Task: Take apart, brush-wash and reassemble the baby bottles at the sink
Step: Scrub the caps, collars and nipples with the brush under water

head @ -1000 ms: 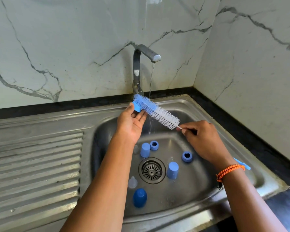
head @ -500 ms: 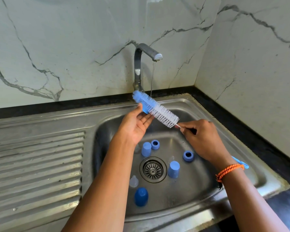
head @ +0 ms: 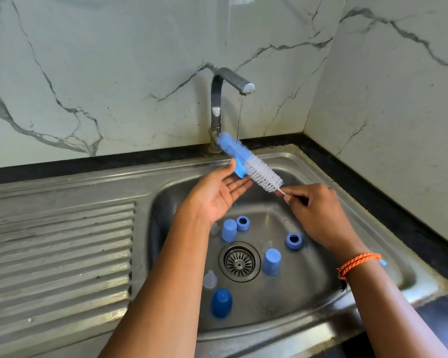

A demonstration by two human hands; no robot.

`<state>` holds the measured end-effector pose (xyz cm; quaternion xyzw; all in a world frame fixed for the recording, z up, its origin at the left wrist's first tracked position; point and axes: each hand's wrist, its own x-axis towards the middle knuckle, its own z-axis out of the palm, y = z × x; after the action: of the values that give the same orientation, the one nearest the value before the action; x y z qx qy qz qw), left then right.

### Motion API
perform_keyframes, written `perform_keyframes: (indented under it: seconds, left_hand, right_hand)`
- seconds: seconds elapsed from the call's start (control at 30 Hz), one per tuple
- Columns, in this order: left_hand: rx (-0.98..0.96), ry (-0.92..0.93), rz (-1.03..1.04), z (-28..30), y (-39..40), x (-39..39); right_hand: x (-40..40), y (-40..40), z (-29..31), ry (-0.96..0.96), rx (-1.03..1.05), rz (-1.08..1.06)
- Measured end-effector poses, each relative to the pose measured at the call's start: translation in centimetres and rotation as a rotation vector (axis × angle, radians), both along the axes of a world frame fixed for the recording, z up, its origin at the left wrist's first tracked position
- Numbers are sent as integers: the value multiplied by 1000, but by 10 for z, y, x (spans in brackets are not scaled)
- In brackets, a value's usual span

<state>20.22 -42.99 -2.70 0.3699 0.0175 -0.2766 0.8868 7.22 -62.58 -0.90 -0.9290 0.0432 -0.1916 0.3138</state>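
Observation:
A bottle brush (head: pixel 259 171) with white bristles and a blue fluffy tip slants above the sink basin (head: pixel 308 280), its tip close to the thin water stream (head: pixel 239 120). My right hand (head: pixel 316 213) pinches its wire handle. A blue screw ring (head: pixel 240 167) sits around the brush's middle. My left hand (head: pixel 217 195), palm up with fingers nearly straight, holds that ring between thumb and fingertips. On the basin floor lie two light blue caps (head: pixel 229 229) (head: pixel 271 261), a dark blue cap (head: pixel 221 303), two more rings (head: pixel 243 223) (head: pixel 293 241) and clear teats (head: pixel 210 279).
The tap (head: pixel 217 99) stands behind the basin and runs a thin stream. A ribbed steel drainboard (head: pixel 57 254) stretches left. The drain strainer (head: pixel 239 262) is mid-basin. Marble walls close off the back and right. A black counter strip (head: pixel 398 215) edges the right side.
The brush has pushed further through the blue ring, so the ring now sits mid-bristles instead of at the blue tip. My left hand's fingers have straightened and its palm has turned up.

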Motion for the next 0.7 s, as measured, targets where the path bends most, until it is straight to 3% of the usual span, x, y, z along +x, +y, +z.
perform_keyframes:
  seconds: [0.07,0.23,0.3,0.43,0.5,0.63,0.7]
  left_hand:
    - [-6,-1,-7,4,-1,-1]
    - [-131,129,382,-4,15,18]
    - [-82,118,331,-7,18,18]
    - [-3,-32,-25,-1,9,3]
    - [-47,-22,12,0,6,4]
    - [-144,108,302,-10,18,20]
    - [-93,88,254,-13,22,21]
  right_hand:
    - [0,-2,1,-22,2,-2]
    - [-5,-8,7,135,-25,75]
    - [-5,-6,8,121,-8,79]
    - [-3,0,5,28,22,50]
    - [-2,-3,4,14,11,27]
    - [-4,-7,5,115,-12,74]
    - [-4,-5,4,127,2,90]
